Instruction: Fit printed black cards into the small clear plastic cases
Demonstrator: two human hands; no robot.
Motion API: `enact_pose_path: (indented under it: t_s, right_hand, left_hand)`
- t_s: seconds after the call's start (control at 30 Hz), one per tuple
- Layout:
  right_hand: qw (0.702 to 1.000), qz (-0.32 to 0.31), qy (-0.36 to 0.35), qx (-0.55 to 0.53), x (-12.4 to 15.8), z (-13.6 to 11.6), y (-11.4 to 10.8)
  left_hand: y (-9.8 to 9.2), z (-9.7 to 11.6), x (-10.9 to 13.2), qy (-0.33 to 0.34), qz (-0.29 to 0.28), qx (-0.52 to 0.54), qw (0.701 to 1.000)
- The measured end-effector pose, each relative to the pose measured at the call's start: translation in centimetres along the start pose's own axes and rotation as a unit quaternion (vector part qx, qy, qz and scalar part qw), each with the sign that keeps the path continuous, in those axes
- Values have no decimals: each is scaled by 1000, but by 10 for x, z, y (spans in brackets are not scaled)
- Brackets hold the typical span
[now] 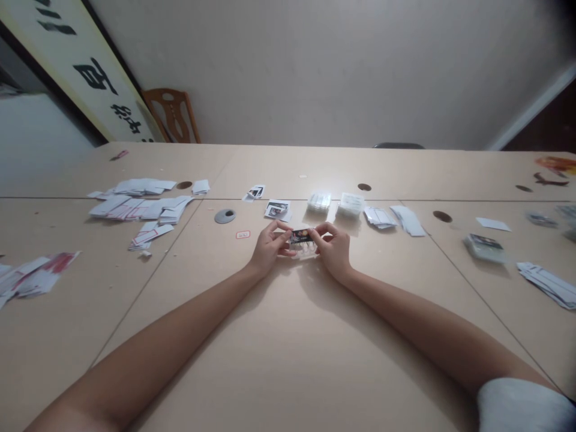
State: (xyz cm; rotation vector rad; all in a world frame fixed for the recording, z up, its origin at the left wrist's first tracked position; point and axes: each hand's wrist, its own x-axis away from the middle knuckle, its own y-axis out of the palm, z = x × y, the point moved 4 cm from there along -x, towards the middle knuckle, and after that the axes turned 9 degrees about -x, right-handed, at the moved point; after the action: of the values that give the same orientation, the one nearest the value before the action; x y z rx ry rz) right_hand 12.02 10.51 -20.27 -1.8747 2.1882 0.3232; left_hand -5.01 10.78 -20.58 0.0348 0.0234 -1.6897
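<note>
Both my hands hold one small clear plastic pack with a dark printed card [301, 236] along its upper part. Pale curved shapes show through its lower half, too small to name. My left hand [270, 247] pinches the pack's left edge between thumb and fingers. At the right edge, my right hand [332, 246] grips it in the same way, thumb over the card. Just beyond the hands lie a small pile of printed cards [278, 209] and two stacks of clear packs, a left stack [319, 202] and a right stack [350, 205].
White paper slips [135, 207] lie in heaps at the left. More slips [380, 217] and another clear stack [485, 248] are to the right. A grey cable-hole cover [225, 216] and a red-bordered label [243, 234] sit left of my hands. A wooden chair [173, 114] stands behind the table.
</note>
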Motion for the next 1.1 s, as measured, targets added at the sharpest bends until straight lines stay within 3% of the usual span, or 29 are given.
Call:
enact_pose_path:
  t_s: [1.1]
  right_hand:
    - [999,2,-25,28,1,-4,0]
  left_hand:
    - [-1,1,2,23,0,-19,1000]
